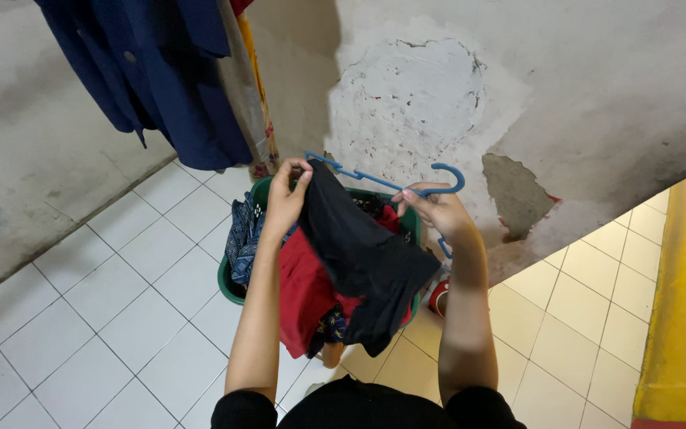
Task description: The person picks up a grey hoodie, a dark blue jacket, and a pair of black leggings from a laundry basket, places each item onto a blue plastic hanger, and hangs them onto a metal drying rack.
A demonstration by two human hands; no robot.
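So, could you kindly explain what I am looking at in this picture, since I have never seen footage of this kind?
There is one picture, taken by a camera worn on a person's head, looking down at their own two bare hands. The left hand pinches a black garment onto one end of a blue plastic hanger; the right hand holds the hanger near its hook. Below them a green laundry basket stands on the white tiled floor, with red cloth and blue patterned cloth in it. A dark blue garment hangs at upper left, before a peeling wall.
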